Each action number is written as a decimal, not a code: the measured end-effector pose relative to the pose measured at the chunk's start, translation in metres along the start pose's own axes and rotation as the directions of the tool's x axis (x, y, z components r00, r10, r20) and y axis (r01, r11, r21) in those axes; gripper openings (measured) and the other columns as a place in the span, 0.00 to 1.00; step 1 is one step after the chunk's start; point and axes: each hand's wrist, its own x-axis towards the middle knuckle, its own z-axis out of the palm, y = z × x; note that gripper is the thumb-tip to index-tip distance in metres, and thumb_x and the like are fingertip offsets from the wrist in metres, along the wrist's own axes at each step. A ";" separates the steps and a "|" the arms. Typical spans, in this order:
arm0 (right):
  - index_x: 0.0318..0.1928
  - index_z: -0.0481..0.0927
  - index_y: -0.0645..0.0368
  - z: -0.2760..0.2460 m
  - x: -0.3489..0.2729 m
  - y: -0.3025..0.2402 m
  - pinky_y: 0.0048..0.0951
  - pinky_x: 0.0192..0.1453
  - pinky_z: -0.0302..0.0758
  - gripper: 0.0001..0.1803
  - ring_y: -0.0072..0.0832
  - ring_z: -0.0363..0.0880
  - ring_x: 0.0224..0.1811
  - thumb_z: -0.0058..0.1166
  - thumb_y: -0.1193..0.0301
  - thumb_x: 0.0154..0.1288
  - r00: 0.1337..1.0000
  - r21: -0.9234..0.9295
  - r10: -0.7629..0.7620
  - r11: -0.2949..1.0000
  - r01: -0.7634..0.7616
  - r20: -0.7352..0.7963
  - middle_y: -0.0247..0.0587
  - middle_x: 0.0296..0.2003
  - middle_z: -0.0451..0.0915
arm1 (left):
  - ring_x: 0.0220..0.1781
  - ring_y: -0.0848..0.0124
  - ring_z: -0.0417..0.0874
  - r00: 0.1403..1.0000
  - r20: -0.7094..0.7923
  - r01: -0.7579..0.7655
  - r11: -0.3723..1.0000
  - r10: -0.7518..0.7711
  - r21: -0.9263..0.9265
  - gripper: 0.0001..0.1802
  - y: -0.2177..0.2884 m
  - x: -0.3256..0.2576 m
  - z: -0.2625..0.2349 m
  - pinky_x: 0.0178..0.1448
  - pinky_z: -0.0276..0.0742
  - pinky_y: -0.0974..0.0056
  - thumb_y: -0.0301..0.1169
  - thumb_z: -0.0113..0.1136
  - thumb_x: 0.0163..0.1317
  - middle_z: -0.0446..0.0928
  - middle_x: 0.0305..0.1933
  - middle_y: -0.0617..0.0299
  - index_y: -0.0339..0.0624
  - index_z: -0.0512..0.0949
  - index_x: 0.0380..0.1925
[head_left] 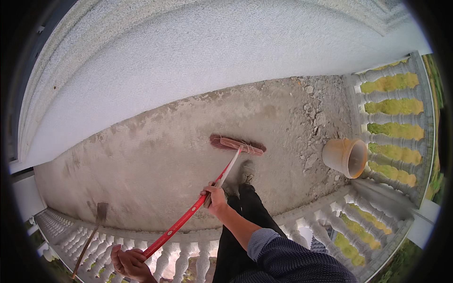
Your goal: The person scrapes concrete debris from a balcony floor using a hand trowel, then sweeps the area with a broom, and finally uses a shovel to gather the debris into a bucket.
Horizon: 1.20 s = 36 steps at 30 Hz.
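Note:
A push broom rests on the dusty concrete floor, its wide head pinkish with dark reddish bristles. Its red and white handle slants back toward me at the lower left. My right hand is closed around the middle of that handle; a narrow brownish piece beside the fingers is too unclear to name. At the handle's upper end, my left hand is closed with curled fingers, partly covering the end. My shoe stands just behind the broom head.
Broken rubble lies along the right end of the floor. A whitish bucket tilts beside it, near the balustrade. At the lower left, a long-handled tool with a flat blade leans by the railing. A white wall borders the far side.

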 end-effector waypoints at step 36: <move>0.35 0.65 0.53 -0.051 0.007 -0.135 0.40 0.27 0.76 0.13 0.29 0.70 0.22 0.46 0.86 0.57 0.969 0.049 -0.226 0.972 0.231 -0.098 0.36 0.25 0.66 | 0.11 0.78 0.66 0.865 0.039 0.478 0.798 -0.500 -0.366 0.13 0.023 -0.029 0.126 0.25 0.76 0.67 0.32 0.48 0.72 0.59 0.10 0.71 0.36 0.77 0.47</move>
